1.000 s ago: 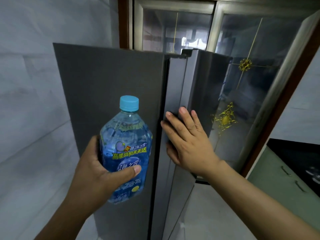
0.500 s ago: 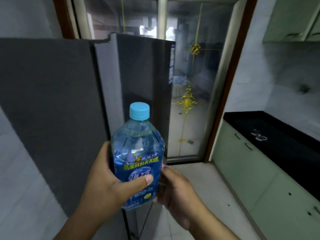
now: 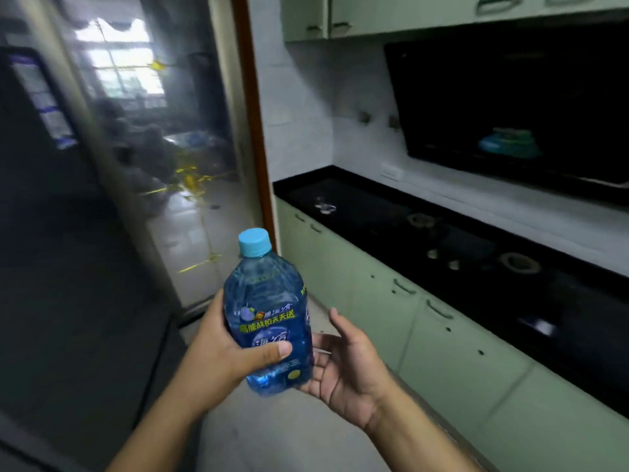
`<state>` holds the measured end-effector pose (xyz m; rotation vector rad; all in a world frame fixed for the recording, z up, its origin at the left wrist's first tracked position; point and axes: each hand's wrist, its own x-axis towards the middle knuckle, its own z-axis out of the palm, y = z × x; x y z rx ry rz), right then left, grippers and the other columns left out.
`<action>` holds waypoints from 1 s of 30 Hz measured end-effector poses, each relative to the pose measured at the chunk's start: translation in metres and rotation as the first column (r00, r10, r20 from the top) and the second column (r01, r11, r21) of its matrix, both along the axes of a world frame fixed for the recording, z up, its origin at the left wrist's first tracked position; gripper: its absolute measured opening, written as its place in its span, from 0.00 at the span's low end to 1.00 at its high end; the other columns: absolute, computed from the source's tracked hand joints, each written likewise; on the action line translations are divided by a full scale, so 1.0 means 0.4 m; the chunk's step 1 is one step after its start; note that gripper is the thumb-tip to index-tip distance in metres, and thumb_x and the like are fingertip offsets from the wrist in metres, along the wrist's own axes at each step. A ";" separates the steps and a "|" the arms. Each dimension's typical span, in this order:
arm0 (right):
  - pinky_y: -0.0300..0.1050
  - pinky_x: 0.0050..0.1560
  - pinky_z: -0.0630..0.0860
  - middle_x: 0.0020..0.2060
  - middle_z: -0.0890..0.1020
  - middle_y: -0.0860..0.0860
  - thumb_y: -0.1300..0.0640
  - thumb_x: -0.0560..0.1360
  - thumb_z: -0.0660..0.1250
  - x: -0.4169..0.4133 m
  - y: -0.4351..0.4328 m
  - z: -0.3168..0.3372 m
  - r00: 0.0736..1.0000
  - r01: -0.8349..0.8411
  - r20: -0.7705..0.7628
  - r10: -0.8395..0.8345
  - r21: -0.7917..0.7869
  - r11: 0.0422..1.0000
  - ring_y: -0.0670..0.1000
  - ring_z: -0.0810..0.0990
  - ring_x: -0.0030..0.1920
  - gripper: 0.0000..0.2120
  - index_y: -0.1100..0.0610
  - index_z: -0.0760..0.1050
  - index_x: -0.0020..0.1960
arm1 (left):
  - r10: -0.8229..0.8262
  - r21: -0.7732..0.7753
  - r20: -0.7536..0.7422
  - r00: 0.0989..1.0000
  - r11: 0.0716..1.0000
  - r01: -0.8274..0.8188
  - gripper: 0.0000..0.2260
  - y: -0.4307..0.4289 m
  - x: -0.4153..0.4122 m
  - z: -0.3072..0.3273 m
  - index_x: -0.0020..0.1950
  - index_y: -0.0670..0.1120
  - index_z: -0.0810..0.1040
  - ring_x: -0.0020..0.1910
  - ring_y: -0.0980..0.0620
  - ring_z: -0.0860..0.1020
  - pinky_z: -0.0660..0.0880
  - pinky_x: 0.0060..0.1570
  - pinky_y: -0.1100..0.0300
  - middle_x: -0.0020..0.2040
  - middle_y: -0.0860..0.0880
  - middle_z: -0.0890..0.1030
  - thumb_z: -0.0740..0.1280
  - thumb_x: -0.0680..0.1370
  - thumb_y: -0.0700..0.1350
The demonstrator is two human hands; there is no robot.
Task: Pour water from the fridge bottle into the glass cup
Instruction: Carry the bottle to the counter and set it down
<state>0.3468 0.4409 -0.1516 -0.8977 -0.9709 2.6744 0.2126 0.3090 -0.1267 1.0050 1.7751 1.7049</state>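
A clear bottle of blue-tinted water (image 3: 269,315) with a light blue screw cap and a blue and green label is held upright at chest height. My left hand (image 3: 218,352) is wrapped around its lower half, thumb across the label. My right hand (image 3: 350,366) is open, palm up, just right of the bottle's base, fingers spread and apparently touching or nearly touching it. A glass cup (image 3: 325,206) stands small and blurred on the far end of the black counter (image 3: 531,301).
The dark grey fridge (image 3: 68,267) fills the left side. A glass sliding door (image 3: 163,158) with yellow ornaments is ahead. Green cabinets (image 3: 425,335) run under the counter on the right, with a gas hob (image 3: 469,257) and a black range hood (image 3: 510,97) above.
The view has swung right from the fridge toward the counter. My right hand left the fridge door and came beside the bottle's base. My left hand kept hold of the bottle.
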 end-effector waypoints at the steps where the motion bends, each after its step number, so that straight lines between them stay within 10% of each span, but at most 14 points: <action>1: 0.56 0.52 0.80 0.45 0.83 0.65 0.39 0.78 0.61 0.051 0.042 -0.010 0.999 0.039 0.016 -0.039 -0.005 0.999 0.60 0.84 0.41 0.33 0.69 0.75 0.64 | -0.041 -0.012 0.013 0.999 0.999 0.042 0.39 0.054 0.037 -0.011 0.66 0.44 0.73 0.53 0.41 0.86 0.83 0.49 0.48 0.57 0.42 0.85 0.84 0.58 0.41; 19: 0.52 0.41 0.82 0.52 0.84 0.65 0.38 0.78 0.60 0.570 0.543 -0.155 0.720 0.689 0.175 -0.672 -0.060 0.723 0.60 0.86 0.41 0.32 0.67 0.77 0.61 | -0.673 -0.164 0.066 0.737 0.721 0.673 0.38 0.837 0.458 -0.166 0.65 0.53 0.73 0.54 0.47 0.86 0.82 0.55 0.42 0.57 0.47 0.85 0.85 0.59 0.44; 30: 0.62 0.67 0.73 0.50 0.84 0.64 0.38 0.77 0.63 0.810 0.711 -0.191 0.313 0.948 0.241 -0.918 -0.030 0.316 0.62 0.83 0.48 0.31 0.67 0.79 0.59 | -0.921 -0.236 0.026 0.389 0.372 0.898 0.37 1.216 0.727 -0.194 0.62 0.56 0.73 0.51 0.51 0.86 0.83 0.53 0.45 0.54 0.51 0.85 0.85 0.56 0.50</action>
